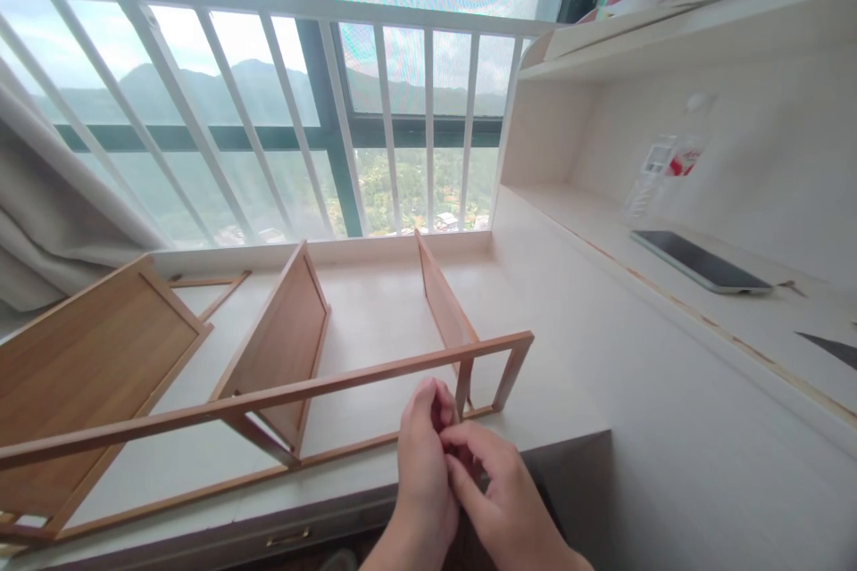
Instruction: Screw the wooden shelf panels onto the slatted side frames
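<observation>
My left hand [425,468] is curled closed, its fingers bent inward, in front of the wooden frame's near rail. Against it, my right hand [499,486] is closed with thumb and fingertips pinched together at the left palm. Whatever lies between them, if anything, is hidden by the fingers. Just beyond the hands lies a brown wooden shelf frame [365,379] on its side, with long rails and upright panels. Its middle panel [281,348] and right panel [445,299] stand up from the white sill; a wider wooden panel [100,375] leans at the left.
The frame rests on a white window sill [365,285] below a white railing [428,125]. On the right, a white shelf unit [603,375] holds a dark-screened tablet [700,261] and a clear plastic bottle [683,156]. A grey curtain [60,196] hangs at left. A drawer handle [287,538] sits below.
</observation>
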### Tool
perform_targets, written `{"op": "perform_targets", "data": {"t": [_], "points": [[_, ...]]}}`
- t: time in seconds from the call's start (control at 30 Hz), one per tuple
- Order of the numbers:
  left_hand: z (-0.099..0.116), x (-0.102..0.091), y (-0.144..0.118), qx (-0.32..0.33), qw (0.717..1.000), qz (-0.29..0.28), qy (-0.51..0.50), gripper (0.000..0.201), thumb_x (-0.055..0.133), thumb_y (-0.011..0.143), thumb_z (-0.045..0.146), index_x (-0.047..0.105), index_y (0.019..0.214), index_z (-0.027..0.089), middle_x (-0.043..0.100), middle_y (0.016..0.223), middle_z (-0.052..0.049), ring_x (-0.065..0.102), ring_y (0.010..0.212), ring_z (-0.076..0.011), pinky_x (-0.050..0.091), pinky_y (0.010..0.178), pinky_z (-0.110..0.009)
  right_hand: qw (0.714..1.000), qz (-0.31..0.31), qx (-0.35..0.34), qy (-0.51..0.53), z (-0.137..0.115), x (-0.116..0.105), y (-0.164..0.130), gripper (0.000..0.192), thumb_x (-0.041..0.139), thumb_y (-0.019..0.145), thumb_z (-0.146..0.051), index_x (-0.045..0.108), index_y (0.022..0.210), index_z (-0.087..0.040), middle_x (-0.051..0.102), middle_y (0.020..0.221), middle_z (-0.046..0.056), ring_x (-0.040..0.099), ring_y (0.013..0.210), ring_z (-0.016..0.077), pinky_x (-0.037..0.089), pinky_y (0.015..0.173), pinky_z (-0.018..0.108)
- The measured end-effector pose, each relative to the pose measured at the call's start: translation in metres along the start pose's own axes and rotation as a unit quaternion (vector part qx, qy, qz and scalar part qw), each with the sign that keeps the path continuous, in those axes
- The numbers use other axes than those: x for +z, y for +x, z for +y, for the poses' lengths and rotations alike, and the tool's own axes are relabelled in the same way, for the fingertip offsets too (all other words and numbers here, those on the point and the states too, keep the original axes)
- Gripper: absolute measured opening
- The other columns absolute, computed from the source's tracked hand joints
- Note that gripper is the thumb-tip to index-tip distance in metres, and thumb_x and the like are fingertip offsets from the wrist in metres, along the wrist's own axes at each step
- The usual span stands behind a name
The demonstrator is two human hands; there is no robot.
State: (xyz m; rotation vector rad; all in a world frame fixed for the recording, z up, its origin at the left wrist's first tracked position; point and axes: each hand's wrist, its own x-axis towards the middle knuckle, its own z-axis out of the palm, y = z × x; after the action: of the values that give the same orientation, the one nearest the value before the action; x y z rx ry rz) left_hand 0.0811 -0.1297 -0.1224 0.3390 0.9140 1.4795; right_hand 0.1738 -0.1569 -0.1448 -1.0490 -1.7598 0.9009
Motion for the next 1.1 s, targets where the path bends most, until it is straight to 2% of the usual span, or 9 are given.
{"op": "perform_targets", "data": {"t": [0.17,0.23,0.33,0.47,0.53,0.63,0.8,0.93,1.1], "points": [[0.001,0.0,-0.002,0.003,1.0,-0.025,0.017,0.039,0.068,0.081,0.049,0.046,0.066,0.02,0.037,0.06,0.007,0.031,0.05,-0.0077,0.026,0.043,-0.02,0.999,0.042,0.006,0.002,0.011,0.007,0.002,0.006,0.058,0.081,-0.016,0.062,0.077,-0.02,0.057,0.073,-0.001,0.05,0.064,0.0125,0.04,0.06,0.022],[-0.001,-0.002,-0.002,0.028,0.999,-0.02,0.038,0.04,0.067,0.083,0.051,0.048,0.068,0.02,0.039,0.063,0.006,0.034,0.052,-0.0085,0.028,0.044,-0.02,0.998,0.069,0.009,0.007,0.016,0.011,0.004,0.005,0.057,0.079,-0.017,0.058,0.075,-0.02,0.055,0.073,-0.002,0.05,0.065,0.0128,0.041,0.061,0.023],[-0.007,-0.006,0.001,0.065,0.995,-0.024,0.071,0.04,0.067,0.085,0.055,0.056,0.072,0.018,0.043,0.067,0.004,0.038,0.059,-0.0097,0.034,0.05,-0.019,0.994,0.103,0.037,0.028,0.017,0.011,0.009,0.007,0.054,0.085,-0.021,0.057,0.078,-0.02,0.057,0.082,0.001,0.057,0.075,0.0152,0.048,0.065,0.023],[-0.013,-0.015,0.009,0.089,0.978,-0.131,0.134,0.038,0.071,0.086,0.049,0.067,0.072,0.014,0.05,0.075,-0.001,0.039,0.066,-0.0097,0.036,0.058,-0.02,0.986,0.147,0.042,0.07,0.011,0.007,0.017,0.015,0.052,0.093,-0.029,0.063,0.092,-0.018,0.058,0.1,0.006,0.062,0.086,0.0174,0.055,0.068,0.024],[-0.014,-0.017,0.012,0.099,0.972,-0.154,0.146,0.037,0.073,0.086,0.045,0.069,0.069,0.012,0.051,0.078,-0.001,0.038,0.066,-0.0091,0.036,0.06,-0.02,0.98,0.174,0.045,0.081,0.009,0.007,0.02,0.019,0.053,0.095,-0.032,0.065,0.095,-0.018,0.058,0.104,0.007,0.062,0.085,0.017,0.056,0.068,0.024],[-0.011,-0.012,0.012,0.073,0.981,-0.136,0.113,0.035,0.077,0.081,0.045,0.07,0.069,0.012,0.053,0.077,-0.002,0.045,0.068,-0.0107,0.04,0.062,-0.021,0.977,0.193,0.041,0.086,0.007,0.006,0.021,0.021,0.052,0.097,-0.034,0.066,0.095,-0.018,0.059,0.104,0.007,0.062,0.085,0.0169,0.056,0.07,0.025],[-0.001,0.007,0.002,-0.035,0.994,-0.083,0.062,0.042,0.084,0.072,0.051,0.076,0.089,0.013,0.063,0.076,-0.004,0.054,0.067,-0.012,0.045,0.061,-0.022,0.975,0.219,-0.023,0.035,0.006,-0.001,0.016,0.018,0.055,0.097,-0.033,0.061,0.084,-0.021,0.061,0.113,0.008,0.062,0.104,0.0213,0.053,0.08,0.028],[0.005,0.017,0.0,-0.065,0.994,-0.064,0.063,0.049,0.088,0.065,0.052,0.075,0.088,0.011,0.052,0.062,0.002,0.046,0.055,-0.0067,0.031,0.048,-0.015,0.967,0.243,-0.069,-0.016,0.008,-0.005,0.014,0.017,0.056,0.098,-0.03,0.061,0.084,-0.023,0.062,0.11,0.009,0.06,0.108,0.0229,0.051,0.084,0.031],[0.003,0.024,0.003,-0.084,0.994,-0.064,0.041,0.055,0.088,0.061,0.055,0.073,0.088,0.01,0.045,0.055,0.006,0.037,0.047,-0.0032,0.02,0.044,-0.015,0.955,0.259,-0.125,-0.068,0.011,-0.009,0.019,0.013,0.056,0.1,-0.026,0.061,0.089,-0.023,0.062,0.103,0.006,0.063,0.099,0.0194,0.052,0.078,0.027]]}}
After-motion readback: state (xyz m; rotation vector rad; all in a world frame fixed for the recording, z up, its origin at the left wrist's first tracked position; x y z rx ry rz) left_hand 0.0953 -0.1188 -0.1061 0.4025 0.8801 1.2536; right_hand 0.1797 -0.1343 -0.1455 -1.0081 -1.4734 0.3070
